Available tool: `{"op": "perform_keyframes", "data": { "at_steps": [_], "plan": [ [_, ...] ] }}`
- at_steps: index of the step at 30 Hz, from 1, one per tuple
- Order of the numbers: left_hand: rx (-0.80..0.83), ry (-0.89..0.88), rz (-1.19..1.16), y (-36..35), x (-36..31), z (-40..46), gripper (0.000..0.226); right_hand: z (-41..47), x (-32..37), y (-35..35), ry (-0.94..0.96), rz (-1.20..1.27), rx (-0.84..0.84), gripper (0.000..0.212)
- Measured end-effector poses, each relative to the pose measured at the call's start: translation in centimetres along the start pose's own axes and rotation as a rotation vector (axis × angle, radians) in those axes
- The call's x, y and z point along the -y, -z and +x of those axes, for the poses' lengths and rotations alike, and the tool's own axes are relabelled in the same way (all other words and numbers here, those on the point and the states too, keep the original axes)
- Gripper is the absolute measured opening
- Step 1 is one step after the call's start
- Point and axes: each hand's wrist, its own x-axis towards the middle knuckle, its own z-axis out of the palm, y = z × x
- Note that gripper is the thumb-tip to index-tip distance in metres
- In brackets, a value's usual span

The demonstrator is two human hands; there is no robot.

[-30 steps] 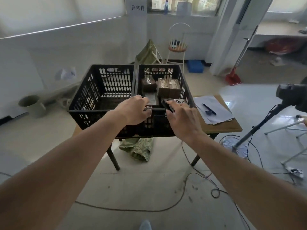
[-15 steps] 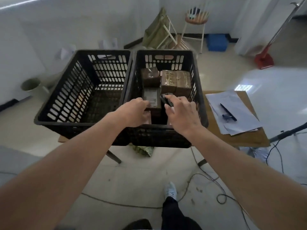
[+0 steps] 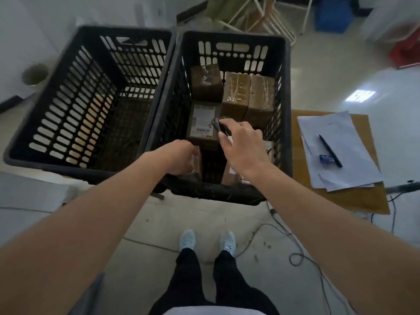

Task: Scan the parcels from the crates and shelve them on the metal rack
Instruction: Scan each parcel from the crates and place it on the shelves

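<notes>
Where crates (image 3: 229, 39) sit, wooden table (image 3: 341, 198), grey floor (image 3: 136, 235)

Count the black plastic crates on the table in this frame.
2. The left crate stands beside the right crate, which holds the parcels and both hands. No other crate shows, though the frame crops the room.

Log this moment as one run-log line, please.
stage: scanning | right hand: holds scanner over labelled parcel | left hand: grips near parcel | right crate: several parcels | shelved: none seen
</notes>
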Motion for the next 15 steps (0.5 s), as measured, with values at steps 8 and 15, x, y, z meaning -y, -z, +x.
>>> {"op": "perform_keyframes", "data": {
  "at_steps": [8, 15],
  "plan": [
    [0.02, -0.026, 0.067, -0.1, 1.8, 3.1, 0.087, 1.4, -0.2, -0.7, -0.052, -0.012, 0.041, 0.045],
    [0.024, 0.001, 0.086, 0.1, 1.5, 5.3, 0.092, 1.5, -0.5, -0.8, -0.09, -0.003, 0.031, 0.046]
  ]
}}
